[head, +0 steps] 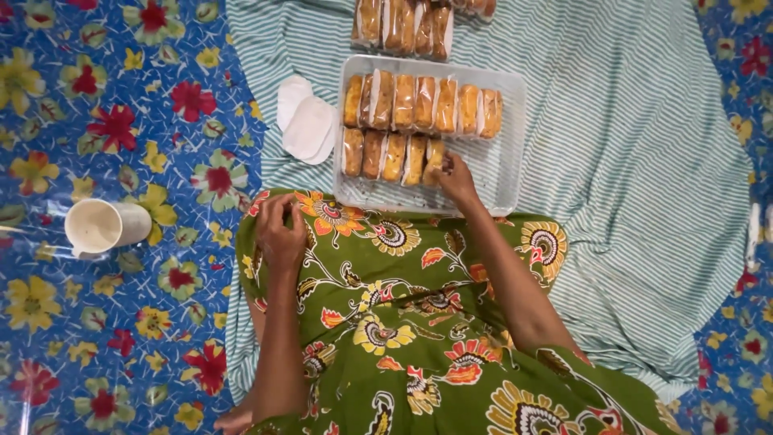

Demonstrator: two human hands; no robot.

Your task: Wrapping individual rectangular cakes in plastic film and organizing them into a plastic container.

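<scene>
Clear plastic is wrapping each golden cake slice (435, 158) that the person is lining up in a shallow translucent tray (503, 173), which is sitting on a green-and-white striped cloth (628, 161) spread over a blue flowered floor mat (121, 121). The back row of the tray is full, seven wrapped pieces standing side by side; the front row is running from the tray's left wall to about its middle. The right hand (456, 179) is resting at the end of that front row, fingers pinched narrowly around the last slice, as if setting it upright against its neighbour — so the step in hand looks like filling the second row. The left hand (280, 234) is lying on the person's knee, over the green patterned dress (403, 322), fingers curled loosely and holding nothing that can be seen.

Beyond the tray's far edge, more wrapped slices (403, 24) are waiting in a bunch at the top of the cloth. Just left of the tray are lying two white oval pads (306, 125), overlapping. Well apart, on the mat's left side, a white cup (101, 225) is lying tipped over.

The next move probably calls for releasing this slice without toppling the row, then reaching to the far pile for another.
</scene>
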